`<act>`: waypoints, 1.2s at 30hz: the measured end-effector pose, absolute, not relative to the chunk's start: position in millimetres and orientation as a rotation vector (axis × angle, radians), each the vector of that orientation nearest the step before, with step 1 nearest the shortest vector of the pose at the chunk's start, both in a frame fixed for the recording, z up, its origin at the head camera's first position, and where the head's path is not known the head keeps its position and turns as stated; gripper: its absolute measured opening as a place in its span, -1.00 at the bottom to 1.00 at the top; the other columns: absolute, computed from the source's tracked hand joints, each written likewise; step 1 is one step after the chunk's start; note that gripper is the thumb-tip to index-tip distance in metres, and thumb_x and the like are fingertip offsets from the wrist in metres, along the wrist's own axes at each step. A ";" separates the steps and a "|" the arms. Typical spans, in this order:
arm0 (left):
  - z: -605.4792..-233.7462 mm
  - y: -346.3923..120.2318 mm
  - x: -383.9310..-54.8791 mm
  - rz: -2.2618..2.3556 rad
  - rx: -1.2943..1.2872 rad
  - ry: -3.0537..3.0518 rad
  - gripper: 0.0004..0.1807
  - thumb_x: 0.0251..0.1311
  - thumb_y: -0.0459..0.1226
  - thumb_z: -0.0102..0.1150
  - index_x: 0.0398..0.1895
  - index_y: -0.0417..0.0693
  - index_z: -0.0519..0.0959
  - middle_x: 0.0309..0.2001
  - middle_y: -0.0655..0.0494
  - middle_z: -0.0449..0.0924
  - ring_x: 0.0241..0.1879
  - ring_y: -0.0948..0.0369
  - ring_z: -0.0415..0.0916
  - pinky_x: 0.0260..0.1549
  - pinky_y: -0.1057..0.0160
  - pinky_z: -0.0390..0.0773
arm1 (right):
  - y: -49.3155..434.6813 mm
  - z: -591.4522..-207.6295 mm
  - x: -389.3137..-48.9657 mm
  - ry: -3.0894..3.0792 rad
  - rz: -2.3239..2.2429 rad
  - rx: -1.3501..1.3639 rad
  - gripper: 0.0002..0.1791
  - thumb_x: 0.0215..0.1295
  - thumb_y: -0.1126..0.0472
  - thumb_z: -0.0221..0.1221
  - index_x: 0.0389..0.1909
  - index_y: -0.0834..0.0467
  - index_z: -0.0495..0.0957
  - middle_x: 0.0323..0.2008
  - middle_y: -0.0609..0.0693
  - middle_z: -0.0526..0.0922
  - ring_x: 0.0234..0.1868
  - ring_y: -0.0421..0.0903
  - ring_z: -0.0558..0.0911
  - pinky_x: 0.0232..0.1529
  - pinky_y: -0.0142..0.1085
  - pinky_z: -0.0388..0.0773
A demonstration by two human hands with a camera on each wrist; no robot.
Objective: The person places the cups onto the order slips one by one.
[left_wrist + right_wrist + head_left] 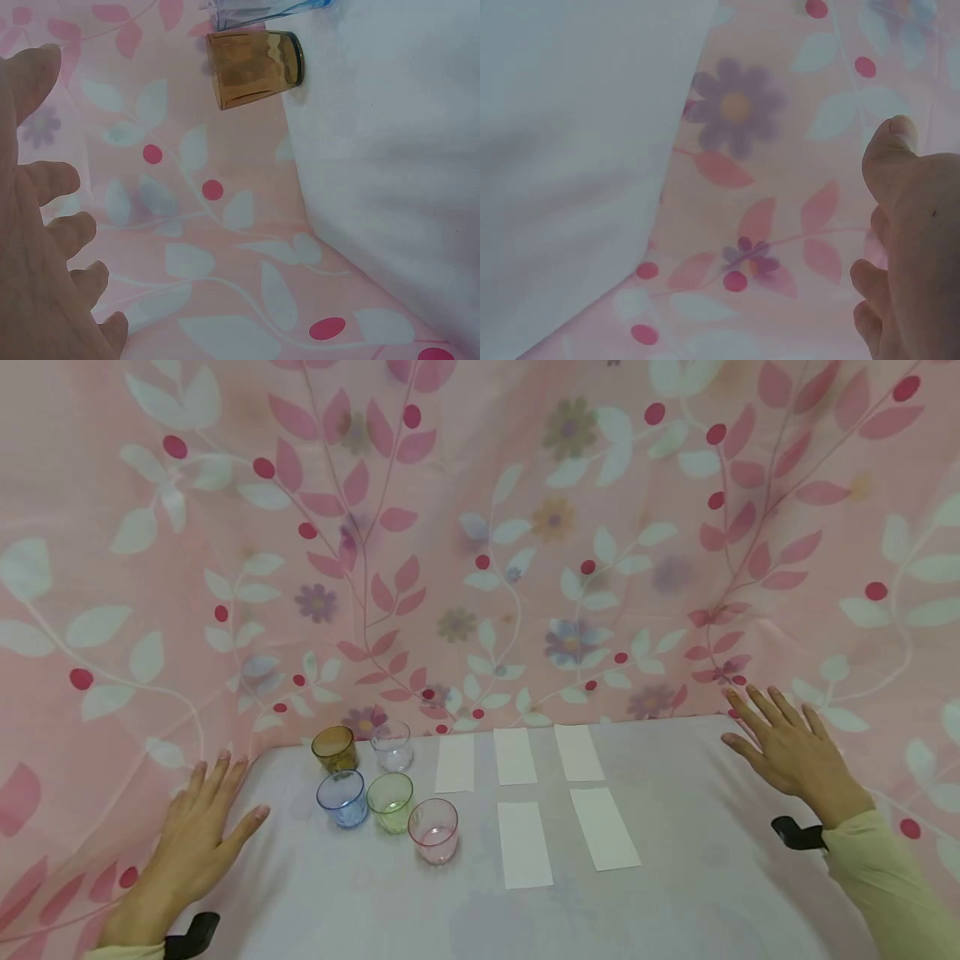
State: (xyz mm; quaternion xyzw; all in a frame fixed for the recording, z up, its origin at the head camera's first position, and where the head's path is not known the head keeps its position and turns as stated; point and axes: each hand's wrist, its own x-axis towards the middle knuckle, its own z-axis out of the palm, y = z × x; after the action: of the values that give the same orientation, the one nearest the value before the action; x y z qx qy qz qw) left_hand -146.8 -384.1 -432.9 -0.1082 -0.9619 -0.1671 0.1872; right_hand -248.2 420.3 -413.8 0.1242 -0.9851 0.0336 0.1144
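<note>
My left hand (191,839) is spread with straight fingers at the table's left edge, holding nothing. Over the right edge, my right hand (795,752) is likewise spread and holds nothing. Nearest the left hand stand several upright glass cups: an amber cup (334,749) and a clear cup (392,747) at the back, a blue cup (343,799) and a green cup (391,803) before them, and a pink cup (434,832) in front. In the left wrist view the amber cup (255,67) shows beyond the fingers. The right wrist view shows only the hand, table cloth and curtain.
Right of the cups lie several white paper rectangles in two rows, among them a back-row paper (515,757) and a front-row paper (606,828). A white cloth covers the table (375,910). A pink floral curtain (480,610) hangs behind and at both sides.
</note>
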 end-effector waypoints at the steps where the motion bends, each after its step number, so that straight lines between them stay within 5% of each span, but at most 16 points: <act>1: -432.8 -383.8 -146.0 -0.471 -0.303 -2.714 -0.12 0.54 -0.02 0.14 0.74 -0.04 -0.03 0.72 -0.28 -0.17 0.70 -0.31 -0.43 0.54 -0.50 -0.55 | 420.4 -413.9 -248.4 -2.887 0.098 0.363 -0.16 0.67 -0.23 -0.07 0.76 -0.04 -0.17 0.68 0.33 0.02 0.69 0.40 -0.13 0.57 0.50 -0.29; 11: -429.4 -381.1 -139.0 -0.457 -0.297 -2.754 -0.12 0.57 0.00 0.10 0.76 0.06 -0.09 0.76 -0.09 -0.33 0.71 -0.26 -0.51 0.56 -0.41 -0.63 | 421.2 -415.7 -249.2 -2.904 0.112 0.368 -0.17 0.69 -0.23 -0.11 0.76 -0.09 -0.24 0.67 0.34 0.00 0.69 0.41 -0.14 0.57 0.51 -0.33; 21: -427.8 -378.0 -137.0 -0.439 -0.315 -2.756 -0.11 0.56 0.01 0.10 0.77 0.09 -0.11 0.76 -0.11 -0.29 0.71 -0.26 -0.46 0.55 -0.47 -0.57 | 419.7 -412.7 -246.6 -2.904 0.128 0.378 -0.17 0.69 -0.23 -0.12 0.76 -0.08 -0.23 0.68 0.33 -0.02 0.70 0.38 -0.19 0.58 0.49 -0.39; 25: -426.3 -366.0 -133.0 -0.565 -0.343 -2.692 -0.12 0.53 -0.07 0.17 0.75 -0.01 -0.03 0.72 -0.27 -0.16 0.68 -0.36 -0.31 0.56 -0.50 -0.41 | 412.7 -416.4 -246.8 -2.870 0.244 0.425 -0.16 0.68 -0.18 -0.04 0.75 -0.01 -0.17 0.68 0.35 -0.02 0.70 0.40 -0.17 0.57 0.51 -0.34; 28: -428.4 -343.9 -128.9 -0.739 -0.361 -2.548 -0.16 0.43 -0.24 0.31 0.68 -0.12 0.15 0.62 -0.37 0.13 0.59 -0.34 0.06 0.71 -0.04 -0.13 | 396.2 -422.5 -249.6 -2.815 0.474 0.493 -0.14 0.63 -0.10 0.08 0.74 0.04 -0.09 0.64 0.41 0.09 0.62 0.52 0.01 0.47 0.60 -0.12; 32: -438.4 -302.2 -123.3 -0.983 -0.358 -2.344 -0.30 0.29 -0.46 0.38 0.50 -0.21 0.41 0.37 -0.17 0.52 0.35 0.16 0.46 0.37 0.63 0.26 | 353.3 -434.1 -259.4 -2.759 0.837 0.556 -0.13 0.58 0.00 0.17 0.74 0.04 -0.03 0.47 0.43 0.39 0.42 0.48 0.37 0.33 0.50 0.31; 36: -454.2 -257.4 -116.4 -1.369 -0.349 -2.232 -0.44 0.33 -0.55 0.30 0.39 -0.29 0.46 0.25 0.05 0.58 0.26 0.42 0.51 0.22 0.59 0.50 | 299.8 -448.4 -274.0 -2.764 1.084 0.581 -0.15 0.61 -0.02 0.16 0.74 -0.03 -0.04 0.27 0.23 0.62 0.24 0.21 0.60 0.14 0.02 0.61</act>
State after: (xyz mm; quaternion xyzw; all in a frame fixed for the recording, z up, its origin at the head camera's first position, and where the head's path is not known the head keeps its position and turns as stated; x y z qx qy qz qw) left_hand -116.4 -257.4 -454.2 -0.1281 -0.8187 -0.5022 0.2473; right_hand -274.0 299.8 -448.4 0.1916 -0.9121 0.3576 0.0584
